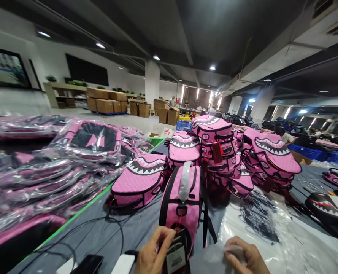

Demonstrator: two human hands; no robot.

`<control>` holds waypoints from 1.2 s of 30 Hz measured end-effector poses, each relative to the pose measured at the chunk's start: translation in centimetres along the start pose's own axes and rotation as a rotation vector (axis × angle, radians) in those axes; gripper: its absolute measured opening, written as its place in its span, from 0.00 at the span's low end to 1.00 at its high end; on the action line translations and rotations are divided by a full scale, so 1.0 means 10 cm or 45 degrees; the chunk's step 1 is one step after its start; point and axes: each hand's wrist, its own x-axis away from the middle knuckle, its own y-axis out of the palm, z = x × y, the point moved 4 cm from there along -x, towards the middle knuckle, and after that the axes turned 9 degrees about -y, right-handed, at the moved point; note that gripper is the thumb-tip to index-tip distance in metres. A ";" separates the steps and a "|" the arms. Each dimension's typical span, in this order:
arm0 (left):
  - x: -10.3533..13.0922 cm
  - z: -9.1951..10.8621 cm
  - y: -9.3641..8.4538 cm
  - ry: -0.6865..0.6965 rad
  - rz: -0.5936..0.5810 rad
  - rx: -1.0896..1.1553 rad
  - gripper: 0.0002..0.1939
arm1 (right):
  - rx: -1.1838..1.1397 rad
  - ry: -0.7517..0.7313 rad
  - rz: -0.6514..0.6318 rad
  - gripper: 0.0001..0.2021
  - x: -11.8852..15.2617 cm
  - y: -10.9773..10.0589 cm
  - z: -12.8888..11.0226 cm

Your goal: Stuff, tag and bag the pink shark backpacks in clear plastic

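Note:
A pink backpack [173, 211] stands on its side in front of me, its top handle [185, 182] wrapped in whitish film. From its metal ring a black hang tag [176, 255] with a pale label hangs by a red cord. My left hand [154, 253] pinches at the upper edge of this tag, by the cord. Lower right of the backpack, my right hand [245, 257] is closed, thumb against fingers, on a thin translucent plastic sheet [210, 258]. The sheet reaches left toward the tag.
Several pink shark-mouth backpacks [142, 177] lie stacked behind. Plastic-wrapped pink bags [91, 139] pile up at left, beyond a green table edge [80, 215]. Black cables [120, 224], a phone [87, 264] and clear bags [297, 243] lie on the grey table. Cartons [108, 101] stand farther back.

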 end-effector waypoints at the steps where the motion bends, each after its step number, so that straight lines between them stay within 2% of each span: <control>1: -0.03 -0.04 -0.03 -0.177 -0.069 0.175 0.22 | 0.018 0.016 0.012 0.18 -0.02 -0.03 -0.03; 3: -0.12 -0.03 -0.08 -0.498 -0.207 0.526 0.26 | 0.079 -0.041 0.019 0.18 -0.10 0.00 -0.11; 5: -0.26 0.09 -0.13 -0.719 -0.337 0.749 0.29 | 0.179 -0.172 -0.052 0.15 -0.21 0.21 -0.20; 6: -0.34 0.20 -0.15 -0.766 -0.378 0.798 0.30 | 0.257 -0.255 -0.100 0.13 -0.27 0.37 -0.25; 9: -0.52 0.63 -0.14 -0.714 -0.428 0.811 0.30 | 0.632 -0.538 -0.143 0.08 -0.47 0.86 -0.43; 11: -0.53 0.88 -0.06 -0.620 -0.476 0.771 0.28 | 0.902 -0.688 -0.042 0.08 -0.63 1.05 -0.58; 12: -0.51 0.97 -0.02 -0.563 -0.508 0.737 0.27 | 1.000 -0.708 0.029 0.07 -0.71 1.07 -0.64; 15: -0.33 1.01 0.07 -0.369 -0.576 0.575 0.25 | 1.116 -0.580 0.213 0.09 -0.91 0.91 -0.76; 20: -0.02 0.64 0.05 0.001 -0.543 0.103 0.16 | 1.069 -0.293 0.262 0.20 -1.00 0.51 -0.76; 24: 0.07 0.43 0.08 0.128 -0.529 -0.075 0.12 | 1.086 -0.283 0.264 0.23 -1.01 0.47 -0.79; 26: 0.07 0.39 0.09 0.233 -0.480 -0.172 0.13 | 1.101 -0.300 0.290 0.26 -1.02 0.49 -0.81; 28: 0.03 0.38 0.06 0.334 -0.370 -0.262 0.14 | 1.112 -0.313 0.333 0.29 -1.02 0.52 -0.83; 30: -0.06 0.37 -0.03 0.354 -0.109 -0.313 0.16 | 1.120 -0.336 0.374 0.30 -1.02 0.54 -0.84; 33: -0.24 0.39 -0.15 0.288 0.338 -0.332 0.18 | 1.118 -0.419 0.435 0.30 -1.00 0.56 -0.86; 34: -0.30 0.40 -0.16 0.268 0.410 -0.328 0.20 | 1.113 -0.449 0.450 0.30 -1.00 0.57 -0.86; 36: -0.41 0.43 -0.12 0.234 0.441 -0.296 0.20 | 1.107 -0.487 0.482 0.29 -1.00 0.56 -0.86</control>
